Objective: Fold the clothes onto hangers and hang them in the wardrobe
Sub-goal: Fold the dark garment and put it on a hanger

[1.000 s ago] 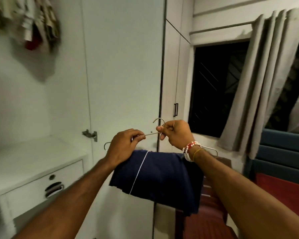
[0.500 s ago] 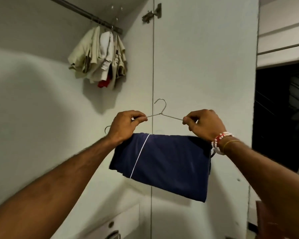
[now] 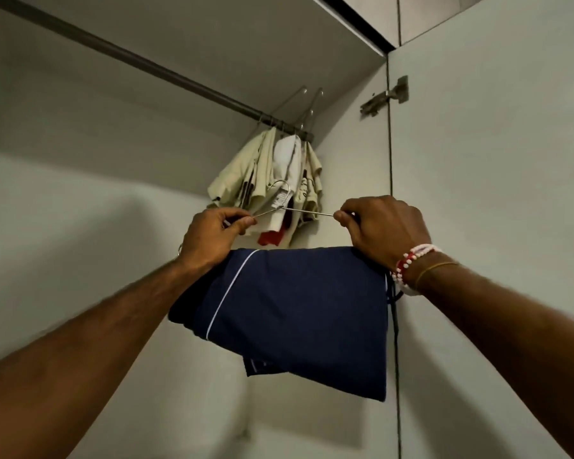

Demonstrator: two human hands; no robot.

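Observation:
A thin metal hanger (image 3: 299, 210) carries a folded navy garment with white piping (image 3: 299, 313) draped over its lower bar. My left hand (image 3: 212, 236) pinches the hanger's left shoulder wire. My right hand (image 3: 383, 228) pinches the right shoulder wire. The hanger's hook points up, below and in front of the wardrobe rail (image 3: 140, 62), apart from it. Both arms reach upward into the open wardrobe.
Several cream, white and red clothes (image 3: 272, 180) hang on hangers at the rail's right end. The open wardrobe door (image 3: 494, 193) with its hinge (image 3: 385, 97) stands to the right. The rail's left stretch is bare.
My view has tilted upward and both hands have lifted the hanger with the navy garment higher, closer to the rail. My right hand shifted from near the hook to the right shoulder wire.

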